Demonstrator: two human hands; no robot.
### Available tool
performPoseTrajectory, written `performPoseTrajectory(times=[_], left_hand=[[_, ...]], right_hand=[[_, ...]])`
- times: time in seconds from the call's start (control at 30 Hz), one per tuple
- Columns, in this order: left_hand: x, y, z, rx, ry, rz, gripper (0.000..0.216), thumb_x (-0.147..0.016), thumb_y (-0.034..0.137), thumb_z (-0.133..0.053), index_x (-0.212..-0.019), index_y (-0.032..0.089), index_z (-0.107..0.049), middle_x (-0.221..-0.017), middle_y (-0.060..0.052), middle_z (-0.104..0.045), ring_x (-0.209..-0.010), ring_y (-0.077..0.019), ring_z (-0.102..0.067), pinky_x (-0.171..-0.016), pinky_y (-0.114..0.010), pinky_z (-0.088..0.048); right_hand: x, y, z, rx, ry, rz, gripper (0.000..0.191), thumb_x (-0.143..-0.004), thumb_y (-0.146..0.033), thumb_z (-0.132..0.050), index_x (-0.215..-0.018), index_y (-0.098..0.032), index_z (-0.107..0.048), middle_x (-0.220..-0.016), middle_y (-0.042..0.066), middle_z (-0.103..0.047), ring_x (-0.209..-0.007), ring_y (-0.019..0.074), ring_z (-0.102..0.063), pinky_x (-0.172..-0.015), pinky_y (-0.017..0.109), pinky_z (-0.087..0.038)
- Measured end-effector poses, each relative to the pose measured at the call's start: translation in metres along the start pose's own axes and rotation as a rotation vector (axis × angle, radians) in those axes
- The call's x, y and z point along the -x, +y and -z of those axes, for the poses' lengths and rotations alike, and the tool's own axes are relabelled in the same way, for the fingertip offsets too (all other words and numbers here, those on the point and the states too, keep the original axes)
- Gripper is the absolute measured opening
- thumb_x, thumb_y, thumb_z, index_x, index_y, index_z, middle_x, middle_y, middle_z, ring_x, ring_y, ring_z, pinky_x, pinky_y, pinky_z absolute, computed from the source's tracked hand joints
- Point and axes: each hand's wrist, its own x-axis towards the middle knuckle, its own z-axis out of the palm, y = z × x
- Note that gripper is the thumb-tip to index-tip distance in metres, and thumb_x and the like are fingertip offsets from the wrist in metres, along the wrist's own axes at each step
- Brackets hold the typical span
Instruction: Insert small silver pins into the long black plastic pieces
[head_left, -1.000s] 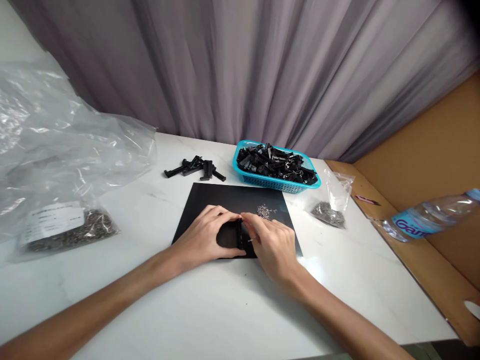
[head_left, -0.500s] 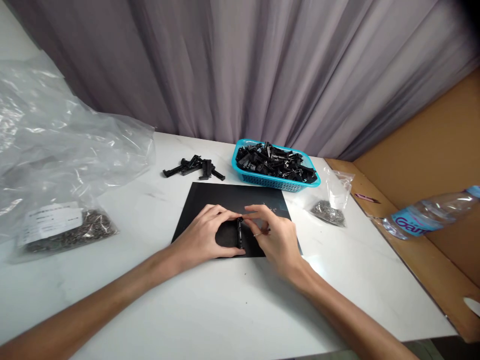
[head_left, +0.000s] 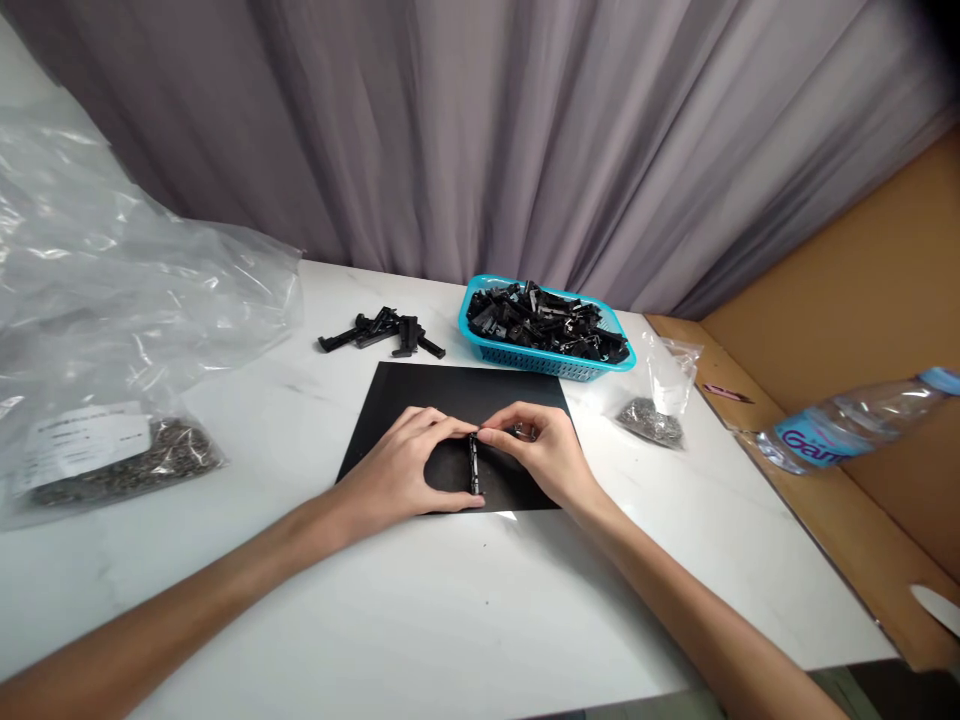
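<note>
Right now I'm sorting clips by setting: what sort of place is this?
Likely a small-parts work table: a black piece held over a black mat, a blue basket of black parts, and a labelled bag of tiny bits.

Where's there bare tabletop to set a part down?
Widest: tabletop in front of the black mat, between forearms, bar two specks. Another: between the left bag and mat. Crowded: mid-mat, left hand, right hand, black part; behind it, loose parts and blue basket.

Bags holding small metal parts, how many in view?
2: left bag near the large clear plastic, right bag near the blue basket. The plastic could hide more.
</note>
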Motion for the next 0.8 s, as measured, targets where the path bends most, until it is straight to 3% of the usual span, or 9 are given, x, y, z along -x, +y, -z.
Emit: performPoseTrajectory(times=[0.4,0.63,0.73,0.8], left_hand=[[-0.004,0.001,0.003,0.03,-0.053,0.024,0.066,-0.07,0.056,-0.087,-0.127,0.029,-0.068,-0.115,-0.006,-0.064,-0.115,-0.0302,-0.055,-0.103,-0.046,-0.05],[-0.005,0.002,0.004,0.033,-0.071,0.001,0.066,-0.071,0.058,-0.086,-0.127,0.028,-0.067,-0.114,-0.006,-0.064,-0.116,-0.0307,-0.054,-0.102,-0.047,-0.05],[-0.006,0.002,0.005,0.01,-0.091,-0.023,0.069,-0.072,0.059,-0.084,-0.13,0.027,-0.066,-0.115,-0.007,-0.065,-0.117,-0.0315,-0.053,-0.103,-0.048,-0.05],[-0.005,0.002,0.005,-0.007,-0.095,-0.03,0.07,-0.073,0.059,-0.083,-0.132,0.026,-0.065,-0.117,-0.007,-0.066,-0.118,-0.0317,-0.053,-0.104,-0.048,-0.049]], right_hand=[[-0.01,0.001,0.005,-0.086,-0.096,-0.032,0.027,-0.084,-0.046,-0.078,-0.087,-0.019,-0.079,-0.084,0.003,-0.078,-0.069,0.014,-0.063,-0.06,0.025,-0.042],[-0.017,0.001,0.008,-0.054,-0.174,-0.065,0.028,-0.082,-0.045,-0.08,-0.092,-0.02,-0.08,-0.085,0.003,-0.078,-0.068,0.0137,-0.063,-0.06,0.025,-0.043],[-0.02,-0.005,0.016,0.003,-0.25,-0.044,0.025,-0.086,-0.044,-0.076,-0.093,-0.02,-0.08,-0.088,0.003,-0.079,-0.075,0.016,-0.066,-0.065,0.027,-0.047],[-0.019,-0.011,0.025,0.028,-0.26,-0.029,0.033,-0.096,-0.049,-0.064,-0.094,-0.019,-0.08,-0.091,0.004,-0.079,-0.084,0.0188,-0.069,-0.074,0.03,-0.051]])
